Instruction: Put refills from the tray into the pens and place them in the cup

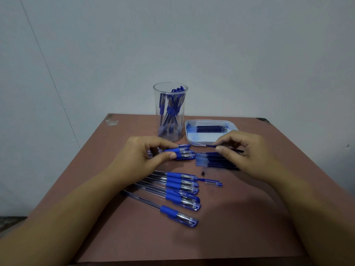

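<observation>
A clear plastic cup (170,112) stands at the back of the table with several blue pens inside. Right of it lies a white tray (192,139) holding several dark blue refills (211,129). My left hand (146,156) pinches a blue-capped pen (180,150) from a small group of pens between thumb and fingers. My right hand (244,152) pinches a thin refill (212,145) above a loose pile of refills (211,161) on the table. Several capped pens (178,189) lie in a row nearer to me.
A loose pen cap (212,182) and a tiny black piece (202,172) lie between the pen row and the refill pile. The brown table (249,217) ends against a pale wall; its left edge drops to the floor.
</observation>
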